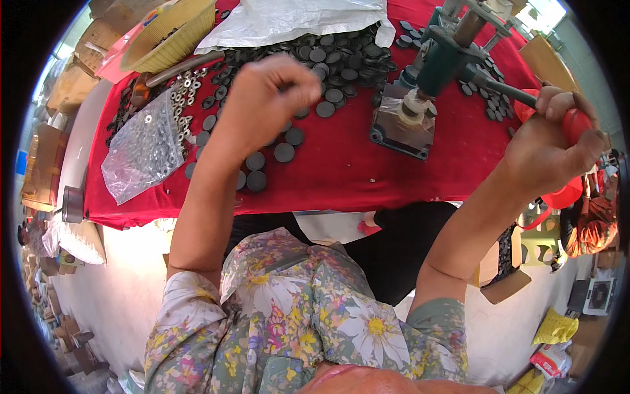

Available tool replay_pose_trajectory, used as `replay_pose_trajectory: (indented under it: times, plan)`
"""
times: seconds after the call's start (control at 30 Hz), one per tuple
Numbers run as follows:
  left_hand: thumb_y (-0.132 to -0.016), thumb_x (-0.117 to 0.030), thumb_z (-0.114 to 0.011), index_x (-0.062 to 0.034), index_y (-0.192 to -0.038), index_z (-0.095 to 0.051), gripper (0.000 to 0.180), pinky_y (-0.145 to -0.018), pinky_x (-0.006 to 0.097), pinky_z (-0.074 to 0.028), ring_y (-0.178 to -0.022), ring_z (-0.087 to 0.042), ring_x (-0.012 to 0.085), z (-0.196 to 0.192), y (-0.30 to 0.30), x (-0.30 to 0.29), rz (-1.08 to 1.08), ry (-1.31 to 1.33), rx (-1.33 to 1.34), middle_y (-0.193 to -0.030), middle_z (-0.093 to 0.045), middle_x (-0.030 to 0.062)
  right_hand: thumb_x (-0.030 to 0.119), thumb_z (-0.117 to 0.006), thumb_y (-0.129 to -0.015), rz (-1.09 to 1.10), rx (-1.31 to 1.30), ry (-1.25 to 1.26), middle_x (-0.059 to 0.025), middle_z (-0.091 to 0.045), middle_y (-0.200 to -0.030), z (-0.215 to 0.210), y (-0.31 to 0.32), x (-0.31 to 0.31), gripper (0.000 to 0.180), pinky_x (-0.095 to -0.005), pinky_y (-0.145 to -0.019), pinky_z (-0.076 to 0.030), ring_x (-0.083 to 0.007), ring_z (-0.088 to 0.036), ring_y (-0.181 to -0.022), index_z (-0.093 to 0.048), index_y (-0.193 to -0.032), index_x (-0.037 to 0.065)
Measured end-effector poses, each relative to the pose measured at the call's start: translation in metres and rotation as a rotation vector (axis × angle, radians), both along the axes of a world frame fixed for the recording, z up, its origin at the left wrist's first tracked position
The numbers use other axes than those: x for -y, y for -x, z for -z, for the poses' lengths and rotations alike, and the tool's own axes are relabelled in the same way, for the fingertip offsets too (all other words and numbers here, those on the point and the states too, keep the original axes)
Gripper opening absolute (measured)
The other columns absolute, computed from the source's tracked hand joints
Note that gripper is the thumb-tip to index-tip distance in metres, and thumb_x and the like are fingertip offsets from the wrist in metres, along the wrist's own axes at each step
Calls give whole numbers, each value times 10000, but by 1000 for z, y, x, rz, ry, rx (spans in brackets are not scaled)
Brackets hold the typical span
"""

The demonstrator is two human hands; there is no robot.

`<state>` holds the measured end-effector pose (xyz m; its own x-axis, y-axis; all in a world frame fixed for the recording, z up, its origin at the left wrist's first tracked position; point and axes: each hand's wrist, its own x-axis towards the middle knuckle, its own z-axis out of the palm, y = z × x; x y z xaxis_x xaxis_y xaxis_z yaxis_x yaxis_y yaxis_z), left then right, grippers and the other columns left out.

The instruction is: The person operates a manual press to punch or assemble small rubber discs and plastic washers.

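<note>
Lever press [441,69] at upper right of frame. Right hand [548,141] curls fingers round red knob [576,126]; smooth, even stroke seems best, left hand [262,98] kept clear of base plate [403,136]. Left fingers curled, blurred; cannot tell if pinching anything. Bare red cloth [367,177] toward desk's [315,205] front edge leaves room.

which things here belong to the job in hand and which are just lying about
Likely in the job:
green hand press
red knob, gripped by the right hand
black discs, near the left hand
probably the loose metal rings

Seemingly just lying about:
yellow packet on the floor
open cardboard box, though its dark contents might be related
</note>
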<state>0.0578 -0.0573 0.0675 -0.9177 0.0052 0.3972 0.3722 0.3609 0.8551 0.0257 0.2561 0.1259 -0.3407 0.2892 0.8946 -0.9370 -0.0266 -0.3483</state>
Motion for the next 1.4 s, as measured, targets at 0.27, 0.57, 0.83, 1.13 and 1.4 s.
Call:
replay_pose_trajectory:
  times: [0.27,0.57,0.83,1.13,1.4]
  plan:
    - [-686,-276,-820,-50,-915,-703,343,-849,426,-414,-1014,-546,287,68,-7,8,-259,794,-119,-1001,-601,80,448,-428,-996,-56,-7,-31,-72,-455,-636,1,3,-12,532,-361,-648,-392,-203,-432,-638,-594,-985,-57]
    - [-661,-376,-809,-63,-889,-726,396,-845,455,-424,-1005,-563,293,81,29,7,-374,1018,85,-967,-615,103,470,-424,-1001,-85,-35,-7,-78,-469,-642,2,-1,-5,548,-350,-652,-404,-207,-453,-635,-582,-1041,-53]
    - [-620,-281,-819,-50,-816,-694,328,-810,424,-417,-910,-591,287,67,41,-41,-166,723,-276,-888,-601,72,474,-426,-997,-60,-59,-4,-87,-486,-644,2,0,-2,543,-352,-642,-421,-200,-468,-604,-552,-1037,-53]
    - [-647,-268,-811,-26,-870,-719,342,-836,409,-414,-900,-592,281,81,75,-118,-23,599,-263,-923,-600,85,554,-477,-967,18,8,13,-57,-436,-630,1,-8,11,593,-328,-650,-351,-193,-415,-621,-618,-991,-22]
    - [-634,-273,-836,-25,-896,-736,374,-862,422,-410,-1000,-587,290,88,84,-133,3,445,-171,-974,-616,105,559,-482,-964,-115,-58,30,-68,-446,-629,4,-3,5,595,-320,-632,-356,-193,-426,-618,-620,-997,-19]
